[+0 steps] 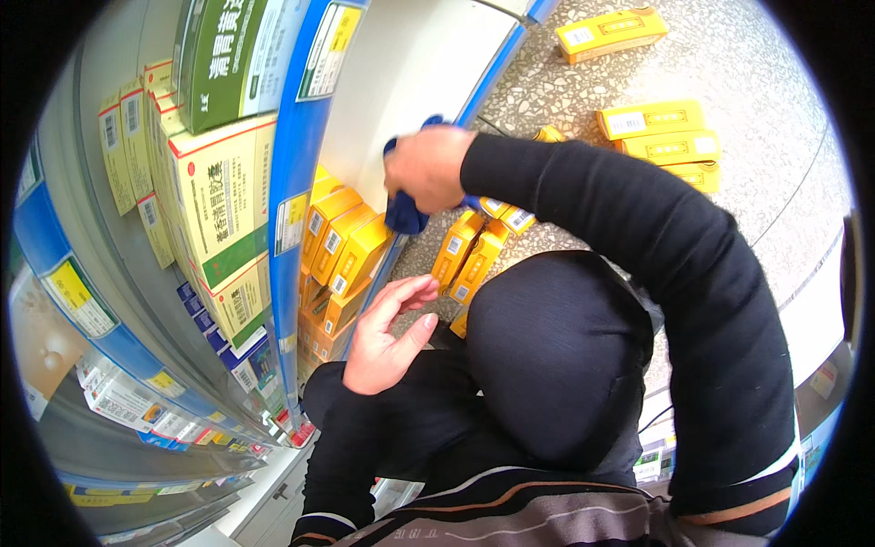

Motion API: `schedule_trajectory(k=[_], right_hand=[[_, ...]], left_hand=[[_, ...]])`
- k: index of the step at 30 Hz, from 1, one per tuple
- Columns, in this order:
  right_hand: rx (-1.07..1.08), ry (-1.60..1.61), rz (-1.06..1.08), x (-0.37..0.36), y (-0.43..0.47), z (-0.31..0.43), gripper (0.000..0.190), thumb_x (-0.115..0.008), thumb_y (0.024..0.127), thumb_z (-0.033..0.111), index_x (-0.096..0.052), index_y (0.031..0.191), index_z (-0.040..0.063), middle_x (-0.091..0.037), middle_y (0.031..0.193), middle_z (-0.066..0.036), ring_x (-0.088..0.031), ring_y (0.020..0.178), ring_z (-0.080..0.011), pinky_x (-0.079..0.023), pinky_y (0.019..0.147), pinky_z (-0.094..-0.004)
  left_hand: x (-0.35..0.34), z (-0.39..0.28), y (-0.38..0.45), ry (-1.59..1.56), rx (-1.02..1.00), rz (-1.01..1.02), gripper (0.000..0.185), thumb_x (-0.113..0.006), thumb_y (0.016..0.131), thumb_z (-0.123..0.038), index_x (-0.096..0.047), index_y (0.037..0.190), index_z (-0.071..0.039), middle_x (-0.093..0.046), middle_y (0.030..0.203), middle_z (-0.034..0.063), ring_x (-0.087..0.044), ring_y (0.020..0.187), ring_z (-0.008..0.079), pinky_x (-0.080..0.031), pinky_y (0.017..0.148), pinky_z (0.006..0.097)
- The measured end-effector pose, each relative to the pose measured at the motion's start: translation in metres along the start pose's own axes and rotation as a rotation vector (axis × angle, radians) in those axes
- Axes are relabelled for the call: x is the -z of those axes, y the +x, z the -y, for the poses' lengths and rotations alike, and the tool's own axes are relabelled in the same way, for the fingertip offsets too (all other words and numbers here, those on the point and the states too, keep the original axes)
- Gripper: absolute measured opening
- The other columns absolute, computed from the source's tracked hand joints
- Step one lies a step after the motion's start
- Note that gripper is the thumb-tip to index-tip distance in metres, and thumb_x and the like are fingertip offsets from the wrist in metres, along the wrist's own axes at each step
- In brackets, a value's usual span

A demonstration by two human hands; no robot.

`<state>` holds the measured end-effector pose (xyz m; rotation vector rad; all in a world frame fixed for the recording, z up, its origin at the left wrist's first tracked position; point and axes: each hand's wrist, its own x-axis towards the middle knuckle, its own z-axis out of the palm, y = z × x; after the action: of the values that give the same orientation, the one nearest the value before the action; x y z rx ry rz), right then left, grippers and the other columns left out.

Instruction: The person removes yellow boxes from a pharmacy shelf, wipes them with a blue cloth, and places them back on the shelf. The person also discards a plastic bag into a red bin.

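My right hand [431, 167] is closed on a dark blue cloth [405, 213] over the white bottom shelf [403, 61], close to its blue front edge. Just below it, my left hand [389, 335] is held with its fingers apart and nothing in it. Yellow-orange medicine boxes [359, 253] stand on the shelf to the left of both hands, with more boxes stacked beneath them. On the speckled floor, several yellow boxes [478, 260] lie just right of the shelf edge, partly hidden by my right sleeve and knee.
Farther right on the terrazzo floor [759, 75] lie a single yellow box [612, 34] and a group of yellow boxes [666, 147]. Shelves with blue price rails [290, 150] rise at the left, holding cream-and-green cartons [225, 198] and a dark green carton [229, 61]. My bent knee [560, 355] fills the middle.
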<state>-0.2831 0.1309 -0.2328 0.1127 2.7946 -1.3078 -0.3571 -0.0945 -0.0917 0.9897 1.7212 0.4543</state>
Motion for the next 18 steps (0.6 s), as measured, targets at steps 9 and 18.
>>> schedule_trajectory(k=[9,18], right_hand=[[-0.369,-0.371,-0.963,0.060,0.068,-0.121,0.045,-0.070,0.080,0.033,-0.073,0.116,0.005,-0.065,0.122,-0.022,-0.057,0.116,-0.0412,-0.049,0.098,-0.0485],[-0.292,-0.205,-0.696,-0.011,0.210,-0.044,0.039,-0.064,0.100,0.037,-0.067,0.135,0.021,-0.062,0.144,-0.007,-0.058,0.131,-0.0270,-0.043,0.114,-0.0404]], left_hand=[[0.046,0.030,-0.003,0.816,-0.106,-0.374,0.094,-0.088,0.076,-0.017,-0.040,0.156,-0.006,-0.030,0.163,0.0224,-0.031,0.151,0.0404,-0.029,0.122,0.0490],[0.079,0.085,0.052,0.853,0.248,-0.392,0.125,-0.089,0.073,-0.045,-0.014,0.163,-0.005,-0.019,0.166,0.0245,-0.018,0.155,0.0425,-0.021,0.125,0.0539]])
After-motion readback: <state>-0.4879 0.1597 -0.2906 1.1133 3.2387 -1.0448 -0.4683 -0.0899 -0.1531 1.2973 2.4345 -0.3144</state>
